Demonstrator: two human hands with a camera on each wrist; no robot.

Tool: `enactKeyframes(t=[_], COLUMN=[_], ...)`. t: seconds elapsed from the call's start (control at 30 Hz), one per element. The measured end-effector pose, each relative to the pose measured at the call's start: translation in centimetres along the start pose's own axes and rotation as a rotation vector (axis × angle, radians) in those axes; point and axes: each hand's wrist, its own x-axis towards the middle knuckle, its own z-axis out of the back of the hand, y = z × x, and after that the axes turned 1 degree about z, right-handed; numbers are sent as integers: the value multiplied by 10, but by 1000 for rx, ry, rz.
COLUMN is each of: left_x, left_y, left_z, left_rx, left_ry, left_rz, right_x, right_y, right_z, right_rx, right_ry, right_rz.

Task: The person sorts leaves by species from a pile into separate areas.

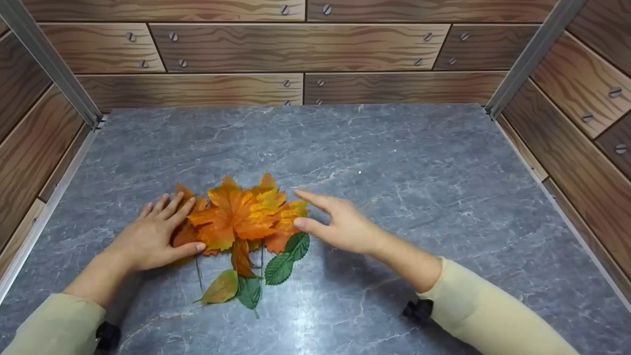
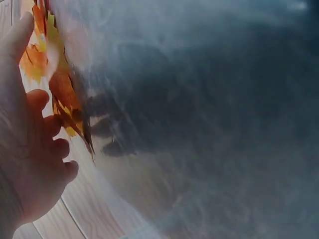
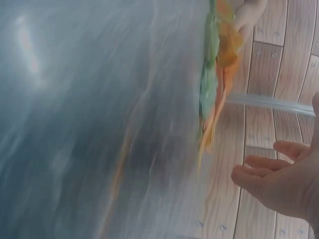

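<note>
A pile of orange and yellow artificial maple leaves (image 1: 236, 212) lies on the grey marbled table, left of the middle. My left hand (image 1: 153, 236) rests at the pile's left side, fingers spread over its edge and thumb on a lower leaf. At the right side my right hand (image 1: 340, 222) is held with fingers extended and thumb apart, its tips beside the outer leaves. Below the pile, green leaves (image 1: 279, 268) and a yellow-green leaf (image 1: 222, 287) stick out with thin dark stems. In the right wrist view, the right hand (image 3: 279, 179) holds nothing.
The table (image 1: 443, 197) has a grey marbled surface bounded by metal edge strips. Wood-patterned panels (image 1: 296, 47) stand behind it and along both sides, with metal posts (image 1: 522, 64) at the back corners. Dark bands (image 1: 418, 310) sit on both wrists.
</note>
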Motion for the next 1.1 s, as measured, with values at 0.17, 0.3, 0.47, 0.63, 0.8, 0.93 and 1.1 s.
enactKeyframes(t=[0.17,0.3,0.47,0.63,0.8,0.93,1.1], left_x=[2,2,3,2,2,2,2], left_y=[-1,-2,-3,0,1,-1,-2], left_z=[-1,-1,-2,-5,-4,-3,-3], left_rx=[6,27,53,60,65,66,72], left_ry=[33,29,30,36,40,35,27], left_rz=[-7,-9,-12,-9,-6,-9,-14], right_x=[11,18,30,39,48,55,59], right_y=[8,11,15,20,22,22,21], right_z=[-12,-20,-33,-42,-46,-50,-54], right_rx=[217,380,572,649,708,724,746], right_ry=[49,81,84,74,72,74,60], right_rz=[-45,-135,-255,-342,-399,-424,-448])
